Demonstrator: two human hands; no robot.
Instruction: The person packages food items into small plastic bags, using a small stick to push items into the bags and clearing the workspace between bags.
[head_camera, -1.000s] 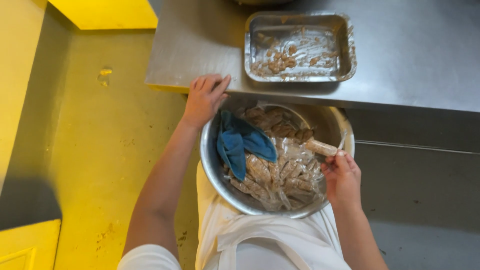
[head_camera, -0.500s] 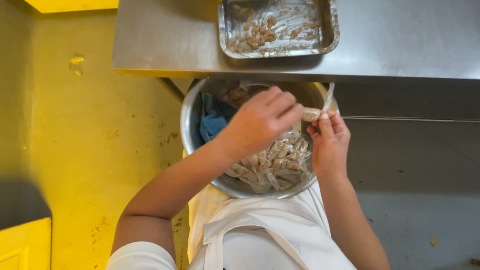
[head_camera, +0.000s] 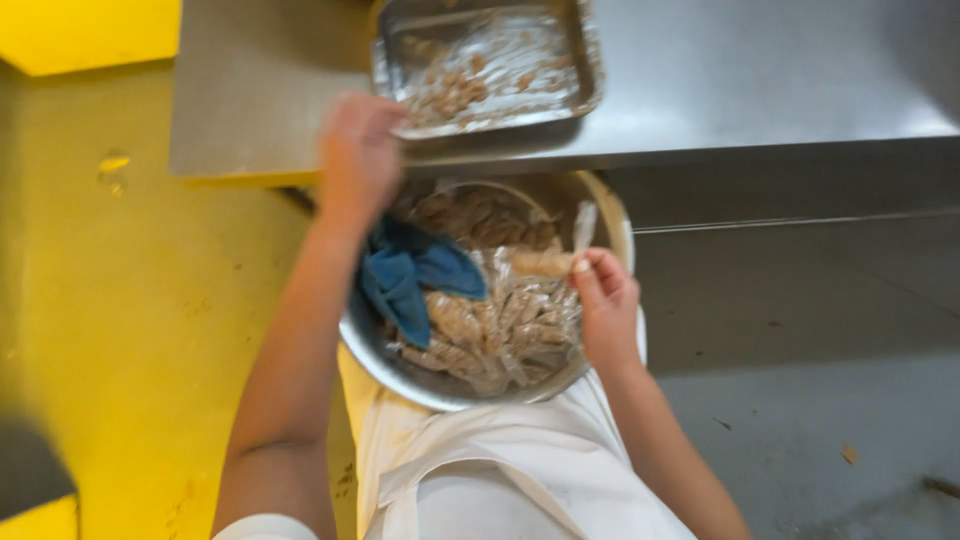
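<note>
A round metal bowl (head_camera: 400, 372) rests against my white apron, filled with several tan pieces wrapped in clear plastic, with a blue cloth (head_camera: 405, 280) lying on its left side. My right hand (head_camera: 603, 300) holds one wrapped tan piece (head_camera: 540, 263) over the bowl's right part, a strip of plastic sticking up from it. My left hand (head_camera: 360, 160) is blurred, raised above the bowl near the front edge of a rectangular metal tray (head_camera: 590, 90) that holds unwrapped tan pieces; whether it holds anything cannot be told.
The tray sits on a steel counter (head_camera: 760, 80) whose front edge runs just above the bowl. A yellow floor (head_camera: 120, 280) lies to the left, and a grey floor (head_camera: 820, 420) to the right under the counter.
My left hand has moved from over the bowl, next to the right hand, up and left toward the tray. The right hand still holds the wrapped piece.
</note>
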